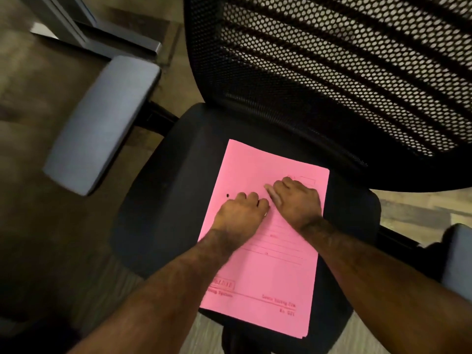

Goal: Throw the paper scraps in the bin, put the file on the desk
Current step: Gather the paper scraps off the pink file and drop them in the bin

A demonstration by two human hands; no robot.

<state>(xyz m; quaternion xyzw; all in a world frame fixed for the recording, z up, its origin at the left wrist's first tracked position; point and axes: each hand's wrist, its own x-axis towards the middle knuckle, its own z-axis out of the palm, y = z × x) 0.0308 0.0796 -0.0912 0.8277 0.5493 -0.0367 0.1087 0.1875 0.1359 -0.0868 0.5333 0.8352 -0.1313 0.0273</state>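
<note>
Pink file (265, 272) on chair seat (158, 200) | left hand (240, 213) fisted, right hand (296, 198) curled | grip contents hidden

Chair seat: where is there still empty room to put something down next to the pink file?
The widest bare patch of seat is left of the file, out to the seat's left edge. A narrower strip lies between the file's top edge and the mesh backrest. Right of the file there is only a thin margin. The file's middle is crowded: left hand and right hand rest there.
</note>
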